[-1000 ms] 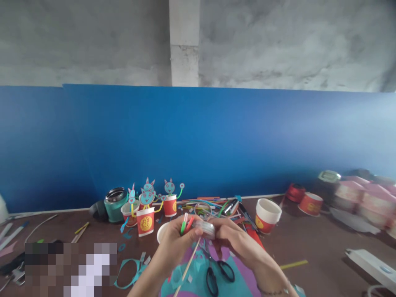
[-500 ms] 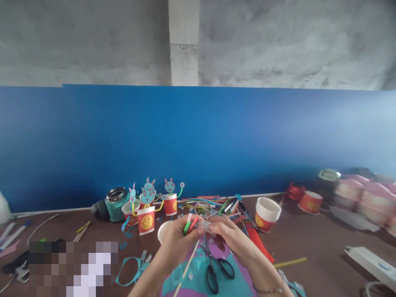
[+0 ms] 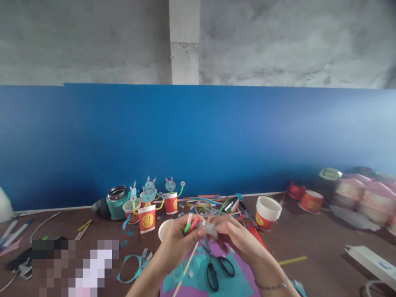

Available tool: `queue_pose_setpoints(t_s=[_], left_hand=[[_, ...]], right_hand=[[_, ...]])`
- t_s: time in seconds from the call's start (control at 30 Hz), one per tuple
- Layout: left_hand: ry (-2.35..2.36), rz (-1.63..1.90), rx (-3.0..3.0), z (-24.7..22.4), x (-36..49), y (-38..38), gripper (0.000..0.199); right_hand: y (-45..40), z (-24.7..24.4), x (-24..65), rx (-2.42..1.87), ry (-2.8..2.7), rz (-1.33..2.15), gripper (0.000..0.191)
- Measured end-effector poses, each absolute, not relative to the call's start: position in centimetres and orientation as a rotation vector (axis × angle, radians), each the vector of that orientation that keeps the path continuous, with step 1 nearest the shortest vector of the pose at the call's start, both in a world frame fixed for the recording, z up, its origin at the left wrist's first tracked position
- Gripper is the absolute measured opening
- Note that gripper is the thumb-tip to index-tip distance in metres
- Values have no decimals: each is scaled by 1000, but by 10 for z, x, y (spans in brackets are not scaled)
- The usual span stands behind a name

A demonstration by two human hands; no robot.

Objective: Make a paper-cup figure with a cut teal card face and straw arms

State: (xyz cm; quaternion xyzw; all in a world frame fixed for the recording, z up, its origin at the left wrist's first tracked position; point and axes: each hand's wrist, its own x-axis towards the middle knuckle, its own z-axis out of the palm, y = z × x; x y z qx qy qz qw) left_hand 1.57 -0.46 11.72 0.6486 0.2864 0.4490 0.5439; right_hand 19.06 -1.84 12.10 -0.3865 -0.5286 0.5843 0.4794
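My left hand (image 3: 182, 239) is closed around thin pieces with a green end (image 3: 187, 227) and a red end (image 3: 194, 224). Between both hands is a small clear plastic piece (image 3: 208, 229), which my left fingertips also touch. My right hand (image 3: 231, 235) pinches its right side, the fingertips partly hidden. A thin wooden stick (image 3: 187, 266) slants down from below my left hand; whether that hand holds it I cannot tell. Black-handled scissors (image 3: 212, 277) lie beneath my hands on teal and purple sheets (image 3: 235, 284).
Red paper cups (image 3: 146, 218) with teal animal faces stand at the back left beside a teal jar (image 3: 118, 206). A white-and-red cup (image 3: 267, 212) stands right of my hands. Pens and strips (image 3: 232, 204) lie behind; a white power strip (image 3: 371, 266) lies far right.
My right hand has shifted slightly, and more of the clear plastic piece shows between my hands. My left hand keeps its grip. The view has moved a little.
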Motion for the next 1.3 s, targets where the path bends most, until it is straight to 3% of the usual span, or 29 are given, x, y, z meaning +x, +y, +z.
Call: queue_pose_setpoints(t_s=[0.2, 0.5, 0.8, 0.93, 1.3], left_hand=[[630, 1062, 1187, 111, 17, -5, 48], [544, 974, 1201, 117, 11, -8, 30], [628, 920, 1252, 121, 6, -9, 28], [569, 927, 1127, 120, 7, -10, 32], [650, 825, 1177, 121, 13, -12, 38]], right_hand=[[-20, 117, 192, -921, -1176, 1438, 20], [-18, 122, 200, -830, -1421, 1421, 28], [-16, 127, 193, -720, -1507, 1329, 27], [-16, 127, 191, -606, -1403, 1375, 43], [-26, 141, 197, -899, -1784, 773, 17]])
